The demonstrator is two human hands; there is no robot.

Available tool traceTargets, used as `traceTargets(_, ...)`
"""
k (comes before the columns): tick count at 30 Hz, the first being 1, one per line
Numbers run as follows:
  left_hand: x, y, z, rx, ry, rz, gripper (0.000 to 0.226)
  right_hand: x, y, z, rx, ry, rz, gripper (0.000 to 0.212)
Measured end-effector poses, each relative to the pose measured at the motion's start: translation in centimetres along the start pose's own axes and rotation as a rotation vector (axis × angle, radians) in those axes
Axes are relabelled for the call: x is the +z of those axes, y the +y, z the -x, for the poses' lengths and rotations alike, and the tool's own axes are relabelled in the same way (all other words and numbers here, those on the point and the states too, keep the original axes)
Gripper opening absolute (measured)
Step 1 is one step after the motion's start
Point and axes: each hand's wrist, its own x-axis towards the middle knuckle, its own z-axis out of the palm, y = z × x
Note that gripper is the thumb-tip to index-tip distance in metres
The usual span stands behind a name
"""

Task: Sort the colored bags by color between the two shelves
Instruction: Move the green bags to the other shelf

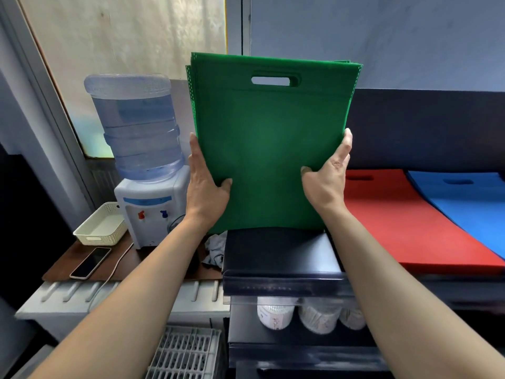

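Thin stack of green bags (270, 149): held upright, cut-out handles on top, bottom edge at dark shelf (278, 253). Red bags (404, 214) flat on the shelf; blue bags (470, 203) touching them, rightward.

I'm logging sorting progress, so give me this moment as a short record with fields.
held item: green bags, several together, upright, handle cut-out on top
left grip: left hand pinches the bags' left edge
right grip: right hand pinches the right edge
lying flat: red bags, blue bags to their right, on the dark shelf
off to the left: water dispenser, phone, basket
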Motion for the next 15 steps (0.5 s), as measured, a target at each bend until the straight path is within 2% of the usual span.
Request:
traceTargets(2,-0.3,-0.3,-0.2,-0.041,-0.047,0.035,0.099,-0.1,0.0,-0.1,0.033,-0.026,0.022,0.091)
traceTargets(5,-0.7,0.6,-0.4,-0.086,-0.005,0.172,0.074,0.0,-0.3,-0.5,0.051,-0.008,0.011,0.072)
traceTargets(7,-0.5,1.4,-0.3,-0.080,0.043,0.102,0.068,0.3,-0.4,-0.6,0.031,0.010,0.001,0.062)
traceTargets(11,0.1,2.1,1.0,0.039,0.075,-0.156,0.095,1.1,-0.3,0.0,-0.011,0.020,0.069,0.070)
traceTargets(15,-0.1,2.5,0.7,0.120,0.055,-0.205,0.101,1.0,-0.5,0.7,-0.076,0.043,0.090,0.083)
